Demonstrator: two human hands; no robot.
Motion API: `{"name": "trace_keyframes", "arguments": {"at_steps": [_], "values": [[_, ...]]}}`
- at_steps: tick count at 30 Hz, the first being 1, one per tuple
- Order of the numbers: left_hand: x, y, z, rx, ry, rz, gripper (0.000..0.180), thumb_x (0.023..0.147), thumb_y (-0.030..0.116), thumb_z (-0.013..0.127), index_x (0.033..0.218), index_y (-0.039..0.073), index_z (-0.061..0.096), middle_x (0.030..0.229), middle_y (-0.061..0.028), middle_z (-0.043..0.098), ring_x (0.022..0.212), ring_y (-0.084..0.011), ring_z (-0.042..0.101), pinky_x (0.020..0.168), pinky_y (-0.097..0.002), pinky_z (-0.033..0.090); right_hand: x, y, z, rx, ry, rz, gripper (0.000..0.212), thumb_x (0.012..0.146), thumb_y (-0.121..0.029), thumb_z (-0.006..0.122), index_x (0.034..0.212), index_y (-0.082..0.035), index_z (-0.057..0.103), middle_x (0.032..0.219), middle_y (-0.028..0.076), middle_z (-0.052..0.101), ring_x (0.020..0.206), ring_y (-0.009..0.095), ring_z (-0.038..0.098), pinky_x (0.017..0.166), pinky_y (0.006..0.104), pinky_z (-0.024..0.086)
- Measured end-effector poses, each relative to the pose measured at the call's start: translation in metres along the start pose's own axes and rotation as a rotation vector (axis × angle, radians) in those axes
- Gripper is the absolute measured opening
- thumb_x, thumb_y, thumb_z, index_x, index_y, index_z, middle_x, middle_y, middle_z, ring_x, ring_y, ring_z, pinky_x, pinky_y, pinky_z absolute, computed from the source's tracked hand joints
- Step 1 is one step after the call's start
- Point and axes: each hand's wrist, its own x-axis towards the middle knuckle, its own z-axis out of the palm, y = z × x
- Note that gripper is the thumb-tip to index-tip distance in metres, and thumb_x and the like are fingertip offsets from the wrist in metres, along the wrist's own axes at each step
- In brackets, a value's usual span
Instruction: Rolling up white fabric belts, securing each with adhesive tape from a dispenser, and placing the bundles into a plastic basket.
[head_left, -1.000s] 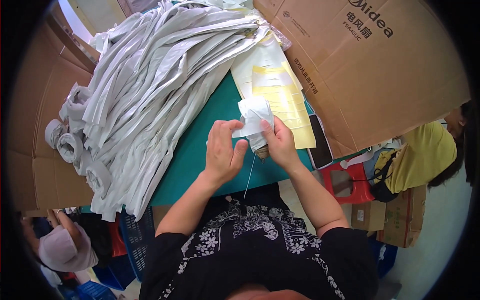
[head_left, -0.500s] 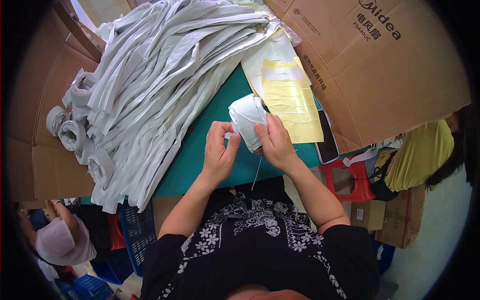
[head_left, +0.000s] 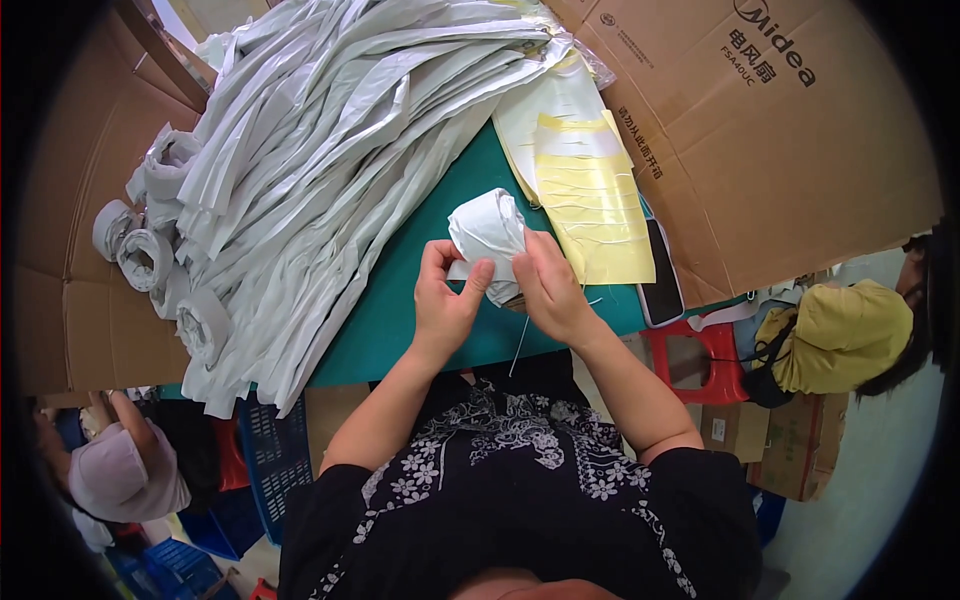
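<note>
Brown cardboard panels (head_left: 720,200) flank a green worktop (head_left: 420,275) heaped with long, creased white strips (head_left: 350,140). The left hand (head_left: 443,310) and right hand (head_left: 553,298) both grip a crinkled white roll (head_left: 488,235) over it, left of a yellow sheet (head_left: 600,235).

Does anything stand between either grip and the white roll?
Nothing visible does: the left grip and right grip both touch the white roll, at its left and right sides. The yellow sheet lies to its right and the heap of white strips to its left, neither coming between.
</note>
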Motion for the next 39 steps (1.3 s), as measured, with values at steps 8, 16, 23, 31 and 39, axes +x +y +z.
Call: {"name": "trace_keyframes", "arguments": {"at_steps": [8,16,23,31,39], "values": [[-0.008,-0.022,0.0,-0.177,-0.046,-0.063,0.025,0.09,0.024,0.057,0.097,0.001,0.048,0.092,-0.0033,0.053,0.081,-0.009,0.048,0.074,-0.0243,0.042,-0.002,0.003,-0.002,-0.01,-0.052,0.012,0.044,0.092,-0.031,0.048,0.121,0.002,0.046,0.105,0.018,0.053,0.099,0.03,0.05,0.088,0.0355,0.039],[0.003,-0.011,-0.026,0.072,-0.205,0.084,0.02,0.078,0.008,0.066,0.096,0.003,0.058,0.083,-0.0039,0.051,0.082,-0.0177,0.051,0.078,-0.0278,0.043,-0.001,0.003,-0.01,0.028,-0.188,-0.06,0.041,0.095,-0.027,0.043,0.123,0.003,0.046,0.108,0.016,0.053,0.108,0.027,0.047,0.094,0.0342,0.037],[-0.021,-0.011,-0.021,0.201,0.113,-0.027,0.027,0.074,0.007,0.071,0.099,0.001,0.061,0.092,-0.0054,0.059,0.085,-0.0153,0.054,0.08,-0.0279,0.043,-0.007,-0.002,-0.002,-0.222,-0.14,-0.229,0.036,0.09,-0.018,0.052,0.118,0.004,0.048,0.105,0.017,0.051,0.106,0.034,0.045,0.091,0.0385,0.037],[-0.038,-0.009,-0.015,-0.751,-0.19,-0.433,0.054,0.078,0.011,0.068,0.125,0.005,0.043,0.12,-0.0062,0.052,0.112,-0.0171,0.048,0.095,-0.0324,0.039,-0.004,-0.019,0.0,-0.426,-0.2,-0.308,0.051,0.077,-0.005,0.063,0.125,-0.004,0.048,0.089,0.011,0.042,0.086,0.028,0.043,0.078,0.036,0.04],[-0.036,-0.022,-0.021,-0.833,-0.353,-0.307,0.077,0.074,0.038,0.073,0.132,0.009,0.032,0.123,-0.0095,0.048,0.113,-0.0246,0.049,0.089,-0.0433,0.044,-0.004,-0.025,0.007,-0.04,0.01,-0.179,0.089,0.053,-0.009,0.084,0.127,-0.002,0.035,0.113,0.011,0.039,0.093,0.019,0.05,0.081,0.0296,0.047]]}}
